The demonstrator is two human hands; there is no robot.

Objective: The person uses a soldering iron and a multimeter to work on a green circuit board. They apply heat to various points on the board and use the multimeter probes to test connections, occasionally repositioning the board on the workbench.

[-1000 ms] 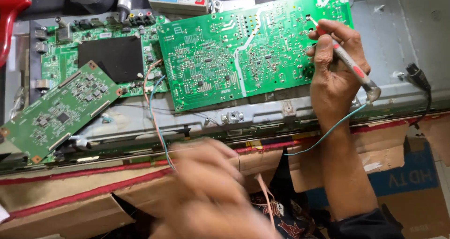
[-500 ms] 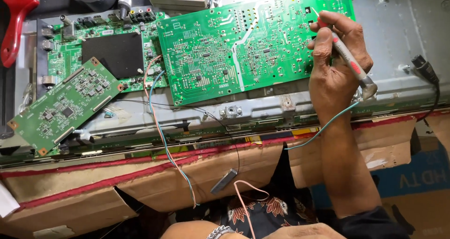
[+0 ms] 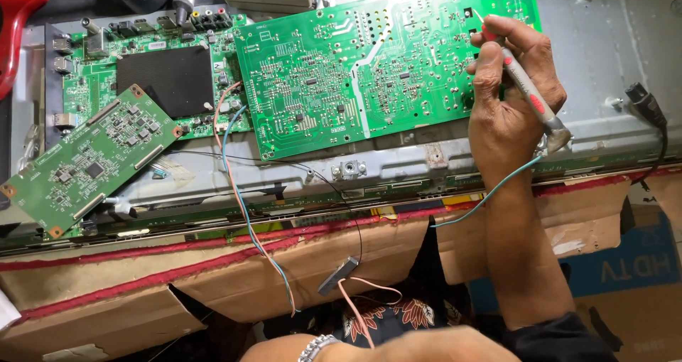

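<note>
The right hand (image 3: 508, 95) is closed pencil-style around a slim grey-and-red test probe (image 3: 529, 92), tip on the large green circuit board (image 3: 376, 63) lying on the grey metal panel (image 3: 611, 63). The probe looks light and rigid, best gripped mid-shaft. Only the left forearm shows; that hand's state I cannot tell.

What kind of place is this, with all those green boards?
Probably an electronics repair bench. Several green circuit boards lie on the opened metal back of a flat screen. The right hand holds a probe to the biggest board, and loose wires hang over cardboard.
</note>
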